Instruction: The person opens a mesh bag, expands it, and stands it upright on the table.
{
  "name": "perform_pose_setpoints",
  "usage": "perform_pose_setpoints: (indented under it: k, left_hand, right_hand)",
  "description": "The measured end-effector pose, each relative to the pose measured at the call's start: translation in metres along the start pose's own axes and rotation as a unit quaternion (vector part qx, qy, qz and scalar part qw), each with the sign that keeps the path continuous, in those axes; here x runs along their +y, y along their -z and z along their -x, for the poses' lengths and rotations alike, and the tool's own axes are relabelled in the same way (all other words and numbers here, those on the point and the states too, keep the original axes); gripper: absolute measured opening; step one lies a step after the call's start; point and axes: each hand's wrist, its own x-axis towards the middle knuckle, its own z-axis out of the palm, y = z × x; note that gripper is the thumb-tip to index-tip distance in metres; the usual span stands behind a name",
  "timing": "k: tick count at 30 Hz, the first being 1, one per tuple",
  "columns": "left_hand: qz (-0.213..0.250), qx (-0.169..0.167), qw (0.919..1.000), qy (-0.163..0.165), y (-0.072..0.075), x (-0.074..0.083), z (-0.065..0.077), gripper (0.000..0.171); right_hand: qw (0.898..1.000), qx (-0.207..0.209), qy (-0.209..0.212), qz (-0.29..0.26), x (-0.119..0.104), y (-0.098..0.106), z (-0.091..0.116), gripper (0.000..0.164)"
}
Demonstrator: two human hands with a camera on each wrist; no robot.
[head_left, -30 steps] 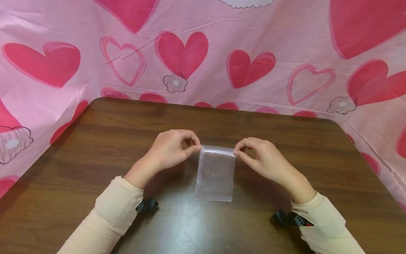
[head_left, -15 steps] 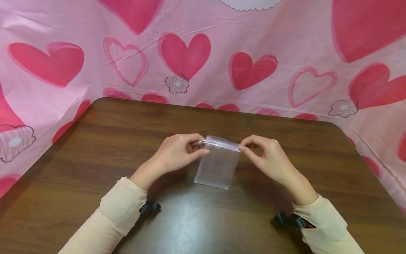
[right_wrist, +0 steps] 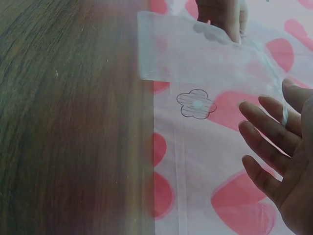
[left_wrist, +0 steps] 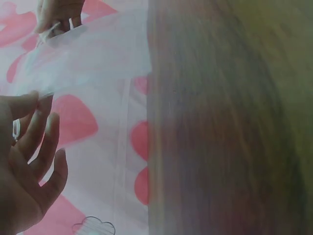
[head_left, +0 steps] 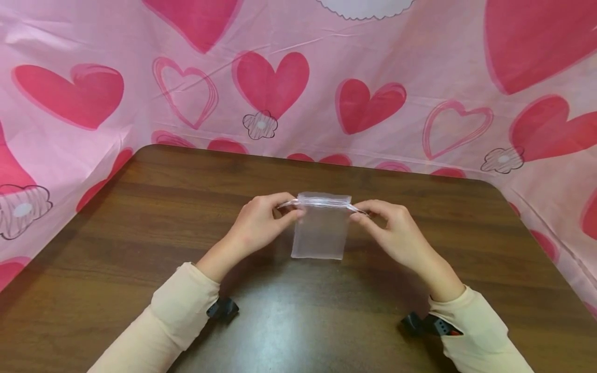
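Note:
A small sheer white drawstring bag point(head_left: 321, 233) hangs upright between my hands, its gathered top band uppermost. My left hand point(head_left: 261, 223) pinches the bag's left edge near the top between thumb and forefinger, and a loop of cord runs back into that hand. On the other side my right hand point(head_left: 394, 228) holds the white drawstring point(head_left: 354, 208) where it leaves the top corner. In the right wrist view the cord passes between the thumb and forefinger, with the other fingers spread. The sheer bag lets the background show through.
A brown wood-grain table point(head_left: 140, 217) lies under the hands. Behind it hangs a pink cloth point(head_left: 322, 31) printed with hearts and flowers. A black wrist camera point(head_left: 224, 310) sticks out from each cream sleeve point(head_left: 182, 305).
The bag has risen and moved slightly right, its bottom swinging up and away. Both hands have shifted from pinching the top corners, and drawstring loops now show at both sides.

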Motion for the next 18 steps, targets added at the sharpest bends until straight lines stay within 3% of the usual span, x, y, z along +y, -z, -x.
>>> perform_pose_setpoints:
  k: [7,13,18]
  left_hand:
    - [0.039,0.019,0.999,0.008,-0.002,0.002,0.0,0.011]
    - [0.062,0.008,0.9979,0.014,-0.002,0.003,0.0,0.012]
    - [0.065,-0.017,0.9975,0.023,-0.004,0.003,0.0,0.016]
  right_hand:
    - [1.0,-0.006,0.005,0.0,0.001,-0.006,0.0,0.018]
    - [1.0,0.012,0.007,-0.014,-0.002,-0.011,-0.001,0.011]
    - [0.997,0.044,-0.048,-0.032,-0.005,-0.013,-0.001,0.003]
